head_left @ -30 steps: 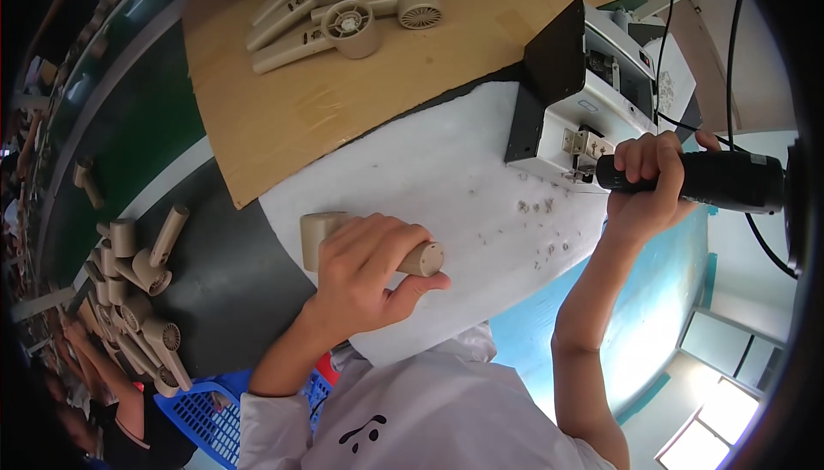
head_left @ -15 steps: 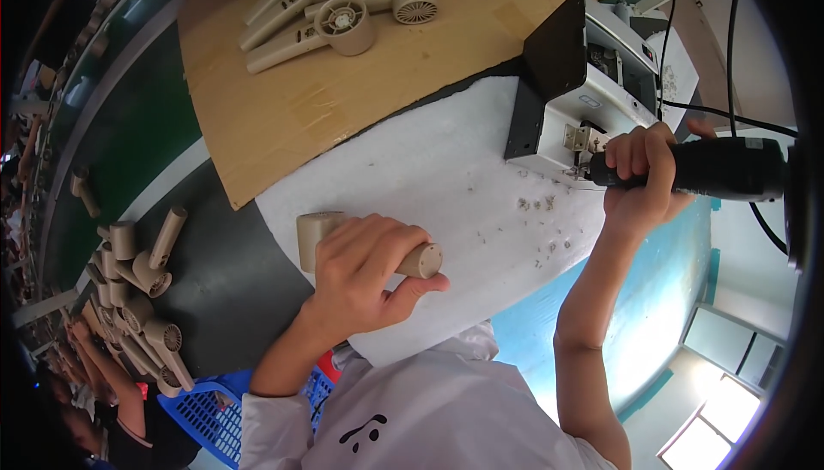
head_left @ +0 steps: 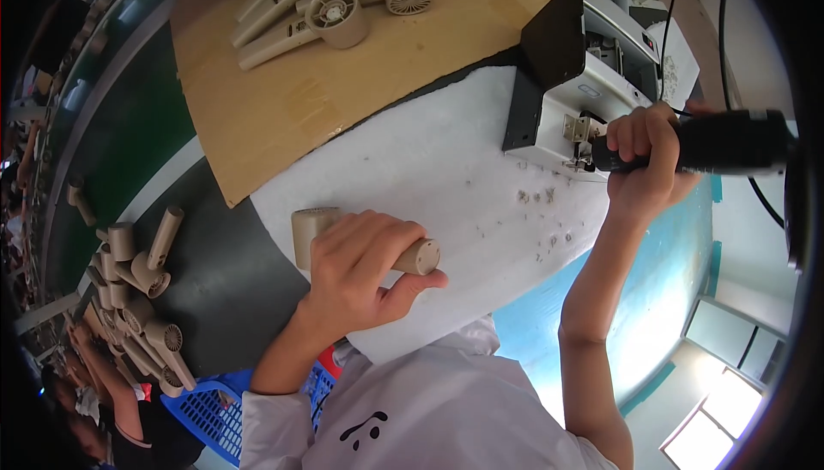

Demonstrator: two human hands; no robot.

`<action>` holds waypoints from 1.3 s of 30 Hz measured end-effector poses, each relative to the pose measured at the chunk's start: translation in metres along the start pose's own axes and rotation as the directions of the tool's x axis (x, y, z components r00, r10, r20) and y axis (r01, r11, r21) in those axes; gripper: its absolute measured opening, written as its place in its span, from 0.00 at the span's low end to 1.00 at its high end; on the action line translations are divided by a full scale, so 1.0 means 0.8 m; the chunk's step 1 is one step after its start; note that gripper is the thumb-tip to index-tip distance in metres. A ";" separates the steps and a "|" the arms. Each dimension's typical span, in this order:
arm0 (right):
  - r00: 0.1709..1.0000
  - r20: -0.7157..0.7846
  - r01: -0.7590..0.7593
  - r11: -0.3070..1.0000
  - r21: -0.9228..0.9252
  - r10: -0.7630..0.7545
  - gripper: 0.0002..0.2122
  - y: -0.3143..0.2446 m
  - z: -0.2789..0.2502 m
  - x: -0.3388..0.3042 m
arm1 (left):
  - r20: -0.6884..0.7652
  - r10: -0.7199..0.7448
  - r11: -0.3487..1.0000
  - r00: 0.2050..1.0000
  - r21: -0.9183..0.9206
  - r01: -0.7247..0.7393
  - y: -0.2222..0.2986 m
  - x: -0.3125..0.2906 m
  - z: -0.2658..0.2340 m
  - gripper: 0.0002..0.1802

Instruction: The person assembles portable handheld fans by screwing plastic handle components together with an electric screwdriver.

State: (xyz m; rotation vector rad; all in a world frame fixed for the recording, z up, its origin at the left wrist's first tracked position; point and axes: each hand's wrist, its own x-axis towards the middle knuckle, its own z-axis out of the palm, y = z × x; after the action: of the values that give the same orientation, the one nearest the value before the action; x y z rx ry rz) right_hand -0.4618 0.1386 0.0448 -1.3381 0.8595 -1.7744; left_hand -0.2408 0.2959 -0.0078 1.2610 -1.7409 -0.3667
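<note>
My left hand is closed around the handle of a beige handheld fan, held low over a white foam sheet. The fan's round head shows to the left of my fingers, and the handle's end with small holes sticks out past my thumb. My right hand grips a black electric screwdriver, lying roughly sideways. Its front end is at the small metal outlet of a box-shaped screw feeder; the tip is too small to make out. Several tiny screws lie scattered on the foam.
Several beige fans lie on a cardboard sheet at the back. More fans are piled at the left, by a green conveyor belt. Below is a blue basket. Black cables hang at the right. Other people sit along the left.
The rear of the screwdriver has swung up slightly, with its front still at the feeder outlet. My left hand and the fan have hardly moved. The whole view has shifted a little.
</note>
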 end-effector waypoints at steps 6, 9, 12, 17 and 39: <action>0.983 0.166 -0.082 0.996 0.033 0.076 0.16 -0.002 -0.008 0.007 | -0.017 -0.036 0.999 0.999 0.009 0.036 0.002 0.004 0.001 0.23; 0.991 0.077 -0.105 0.994 -0.021 0.106 0.15 -0.007 0.000 0.006 | -0.039 -0.093 0.996 0.995 0.006 0.093 0.005 0.005 0.000 0.21; 0.974 0.088 -0.217 0.973 0.085 0.209 0.15 -0.010 -0.003 -0.006 | -0.082 -0.109 0.994 0.991 -0.030 0.107 0.007 -0.001 0.001 0.20; 0.934 0.354 -0.247 0.800 0.547 0.046 0.14 -0.035 0.004 -0.058 | -0.042 -0.144 0.984 0.989 -0.111 0.139 0.014 -0.003 -0.004 0.16; 0.882 0.470 -0.319 0.689 0.650 -0.035 0.09 -0.065 0.072 -0.099 | -0.103 -0.111 0.984 0.989 -0.153 0.094 0.014 -0.013 0.003 0.18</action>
State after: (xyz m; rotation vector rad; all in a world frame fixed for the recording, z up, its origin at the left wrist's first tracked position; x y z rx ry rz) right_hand -0.3997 0.2284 0.0647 -1.0245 -0.0277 -1.3463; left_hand -0.2490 0.3088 -0.0061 1.2430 -1.5303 -0.4677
